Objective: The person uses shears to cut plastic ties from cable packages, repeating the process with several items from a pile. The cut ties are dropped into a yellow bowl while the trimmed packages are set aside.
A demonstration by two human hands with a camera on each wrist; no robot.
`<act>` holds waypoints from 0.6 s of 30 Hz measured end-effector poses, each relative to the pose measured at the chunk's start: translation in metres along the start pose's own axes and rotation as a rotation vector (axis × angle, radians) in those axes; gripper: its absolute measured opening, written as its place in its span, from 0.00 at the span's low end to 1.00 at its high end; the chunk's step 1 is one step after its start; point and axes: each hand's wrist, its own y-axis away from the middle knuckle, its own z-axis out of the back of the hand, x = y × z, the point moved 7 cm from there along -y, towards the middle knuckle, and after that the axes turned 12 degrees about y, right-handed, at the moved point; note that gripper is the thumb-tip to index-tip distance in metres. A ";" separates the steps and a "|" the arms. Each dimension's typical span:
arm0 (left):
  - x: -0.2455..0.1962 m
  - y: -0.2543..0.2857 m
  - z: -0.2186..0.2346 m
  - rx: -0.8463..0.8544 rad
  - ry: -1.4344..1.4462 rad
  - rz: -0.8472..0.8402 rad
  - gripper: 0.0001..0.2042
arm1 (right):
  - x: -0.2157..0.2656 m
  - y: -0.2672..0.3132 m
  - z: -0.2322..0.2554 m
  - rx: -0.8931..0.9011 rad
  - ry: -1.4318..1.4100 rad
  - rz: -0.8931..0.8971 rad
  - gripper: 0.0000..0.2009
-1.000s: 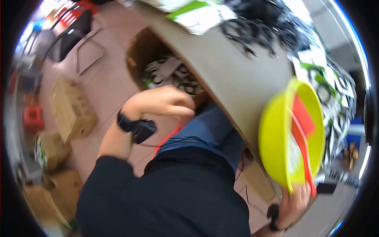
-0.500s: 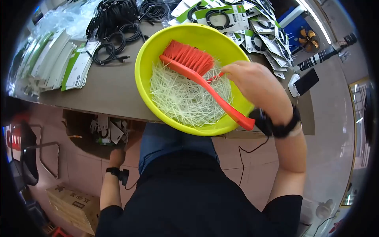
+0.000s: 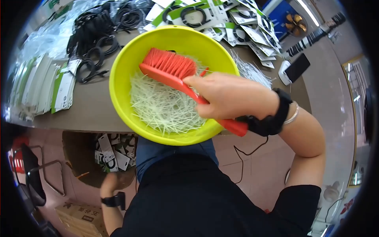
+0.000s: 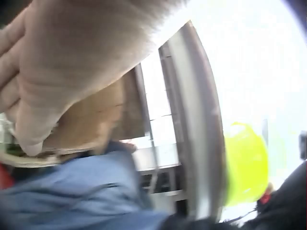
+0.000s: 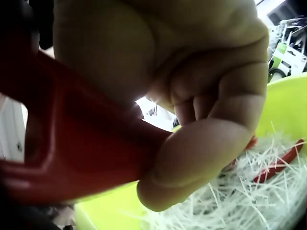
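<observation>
My right hand (image 3: 233,93) grips the handle of a red brush (image 3: 171,65) with red bristles, over a yellow-green basin (image 3: 118,98). In the right wrist view, the thumb and fingers close round the red brush handle (image 5: 96,139). Thin, whitish translucent strips (image 3: 162,108) fill the basin's bottom. A second, slim red piece (image 5: 278,165) lies among them, its kind unclear. More loose strips (image 3: 252,73) lie on the table right of the basin. Low on the left, my left hand (image 3: 108,185) hangs by a cardboard box, fingers loose and holding nothing.
Black cables (image 3: 94,35) and a stack of white-green cards (image 3: 39,83) lie left on the table (image 3: 90,112). Carded cables (image 3: 244,27) heap up behind the basin. The cardboard box (image 3: 79,158) under the table edge holds more carded cables. A phone on a white stand (image 3: 296,69) stands right.
The right hand held the tilted basin at first. The basin then came down onto the table, and the right hand moved from the slim red piece to the brush handle. The left hand dropped low.
</observation>
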 end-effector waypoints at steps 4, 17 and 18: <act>-0.152 0.052 0.114 -0.001 0.359 -0.175 0.09 | -0.020 0.058 0.049 -0.121 -0.101 0.025 0.28; -0.449 -0.089 0.068 0.158 -0.797 -0.797 0.12 | -0.160 0.359 -0.065 -0.552 -0.468 -1.274 0.28; -0.447 -0.105 0.060 0.142 -0.788 -0.754 0.13 | -0.177 0.372 -0.081 -0.512 -0.340 -1.407 0.26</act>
